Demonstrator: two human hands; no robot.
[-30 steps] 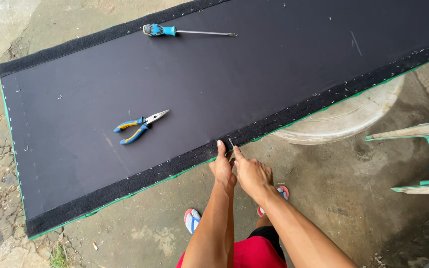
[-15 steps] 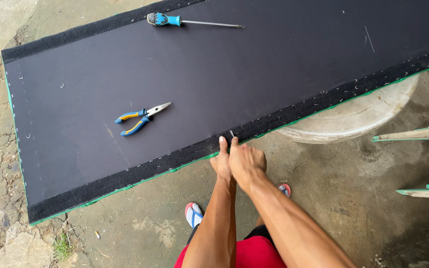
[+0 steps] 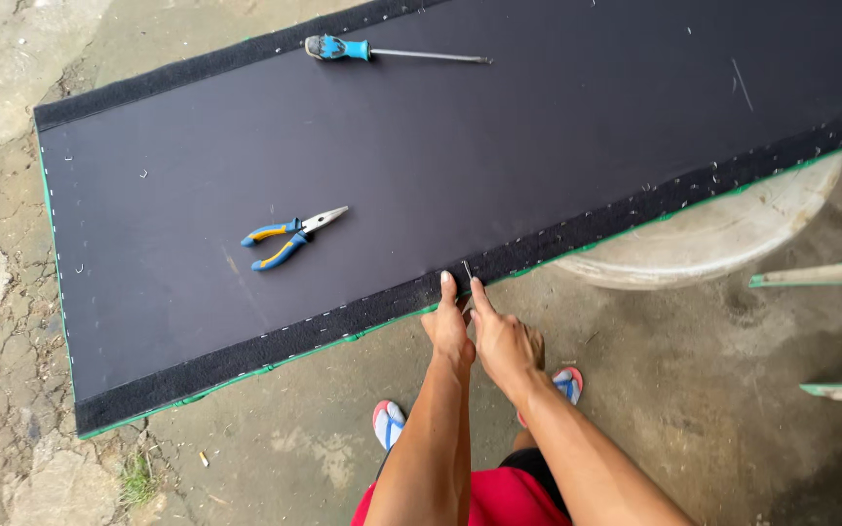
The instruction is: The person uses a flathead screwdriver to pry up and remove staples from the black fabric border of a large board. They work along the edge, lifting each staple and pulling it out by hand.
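A long black fabric-covered board (image 3: 499,146) lies across the view, with a fuzzy black strip (image 3: 343,317) stapled along its near edge. My left hand (image 3: 448,329) and my right hand (image 3: 507,343) press together at that edge, thumbs pointing up onto the strip. A thin dark metal piece (image 3: 467,270) sticks up between the two thumbs. Which fingers grip it is hard to tell. Blue-and-yellow pliers (image 3: 289,239) lie on the board to the left of my hands. A blue-handled screwdriver (image 3: 382,51) lies near the far edge.
A round pale concrete base (image 3: 723,234) sits under the board on the right. Green-edged frame pieces (image 3: 821,278) jut in from the right. My feet in sandals (image 3: 389,424) stand on cracked concrete ground (image 3: 246,468). A second fuzzy strip (image 3: 197,70) runs along the far edge.
My hands stay at the same spot on the near edge, still pressed together. Only the view has shifted slightly.
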